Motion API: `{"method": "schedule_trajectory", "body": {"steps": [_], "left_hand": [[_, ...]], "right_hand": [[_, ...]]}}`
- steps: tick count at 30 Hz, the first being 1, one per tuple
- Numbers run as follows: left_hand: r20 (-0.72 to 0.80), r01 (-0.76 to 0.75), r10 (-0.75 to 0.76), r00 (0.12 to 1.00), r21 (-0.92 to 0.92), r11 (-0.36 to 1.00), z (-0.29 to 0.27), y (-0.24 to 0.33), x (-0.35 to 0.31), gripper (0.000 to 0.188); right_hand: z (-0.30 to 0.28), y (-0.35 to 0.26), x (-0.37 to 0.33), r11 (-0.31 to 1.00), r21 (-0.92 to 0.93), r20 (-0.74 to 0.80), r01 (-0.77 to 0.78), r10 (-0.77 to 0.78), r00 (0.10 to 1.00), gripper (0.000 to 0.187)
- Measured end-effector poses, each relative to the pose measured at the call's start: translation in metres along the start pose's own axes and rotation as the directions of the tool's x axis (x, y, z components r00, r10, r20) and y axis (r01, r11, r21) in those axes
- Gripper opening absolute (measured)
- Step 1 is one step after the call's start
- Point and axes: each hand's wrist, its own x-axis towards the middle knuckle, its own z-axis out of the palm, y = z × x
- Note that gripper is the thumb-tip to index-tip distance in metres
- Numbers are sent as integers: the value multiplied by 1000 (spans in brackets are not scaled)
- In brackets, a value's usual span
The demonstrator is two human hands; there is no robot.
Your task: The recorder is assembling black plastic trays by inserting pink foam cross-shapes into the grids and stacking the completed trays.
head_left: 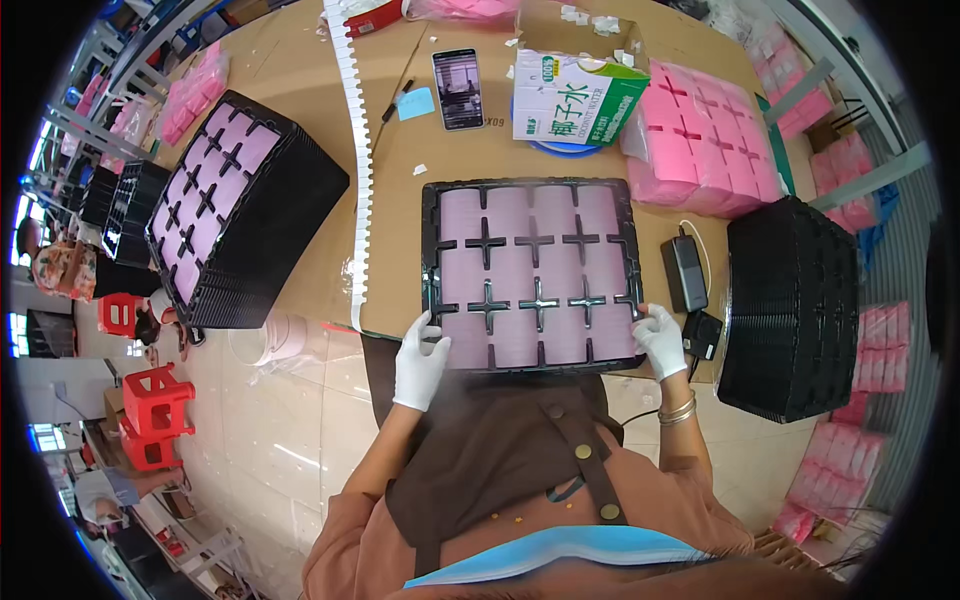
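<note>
In the head view, a black tray (432, 230) filled with lilac pieces (514, 280) lies at the middle of the table's (318, 115) near edge, its near side about level with that edge (whether it overhangs, I cannot tell). The white-gloved left hand (421, 365) grips the tray's near left corner; the gloved right hand (660, 342) is closed on its right rim, close to the near corner.

Leftward, brown tabletop shows from the tray to a white toothed strip (358, 150), with a stack of black trays (290, 190) beyond by the near left corner. Room is tighter rightward: a power adapter (685, 275) sits just beside the rim, and another tray stack (790, 310) stands by the near right corner. Toward the far edge are a phone (458, 90), a carton (565, 100) and a pink bundle (700, 140), the bundle close to the tray's far right corner.
</note>
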Motion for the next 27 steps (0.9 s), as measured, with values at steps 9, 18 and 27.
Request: {"method": "schedule_trajectory", "body": {"steps": [9, 18, 27], "left_hand": [[-252, 12, -49, 967, -144, 990, -28, 9, 13, 43], [367, -733, 651, 665, 486, 475, 69, 107, 84, 48], [514, -693, 525, 678, 684, 226, 81, 101, 141, 53]], "right_hand": [[-20, -21, 11, 986, -109, -119, 123, -135, 984, 32], [80, -94, 120, 894, 364, 212, 261, -352, 911, 22], [93, -101, 172, 916, 401, 244, -28, -77, 967, 13]]}}
